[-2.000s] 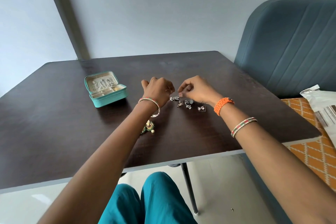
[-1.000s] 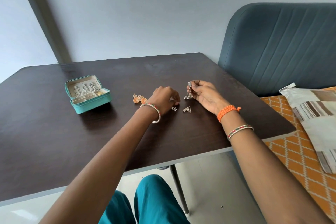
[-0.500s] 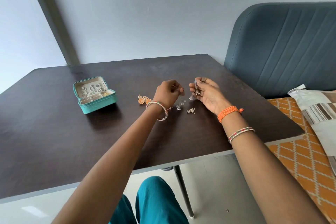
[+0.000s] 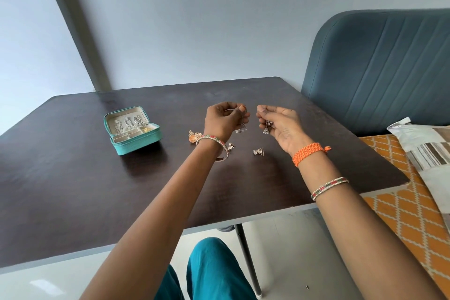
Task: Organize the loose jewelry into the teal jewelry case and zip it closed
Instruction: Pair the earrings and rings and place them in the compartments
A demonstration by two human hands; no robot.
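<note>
You're mid-pickup right now, with a dangly silver earring in each hand and both lifted off the bench. Your left hand [image 4: 227, 118] has its fingers curled round the top of one earring [image 4: 241, 127], which hangs just below your fingertips. Your right hand [image 4: 280, 124] pinches the other earring [image 4: 267, 126] the same way, palm turned toward you. The two look like a matching pair, though they're too small to be sure.

The teal case [image 4: 132, 129] sits open on the bench [image 4: 73, 178], off to the left and a bit farther than your hands, well apart from them. Some silver pieces are already lined up in the lid, and there's something gold in a right-hand compartment of the base. Still loose on the bench: an orange round piece [image 4: 193, 137] just left of your left wrist, a small silver bit [image 4: 230, 145] partly hidden behind your bangle, and a little triangular earring [image 4: 259, 152] between your wrists.

So I'd say you're roughly in the middle of sorting, nowhere near zipping yet. Next move is carrying both earrings left to the case and setting them in a free slot. Those dangles look tangle-prone, so keep them apart and lower them gently.
</note>
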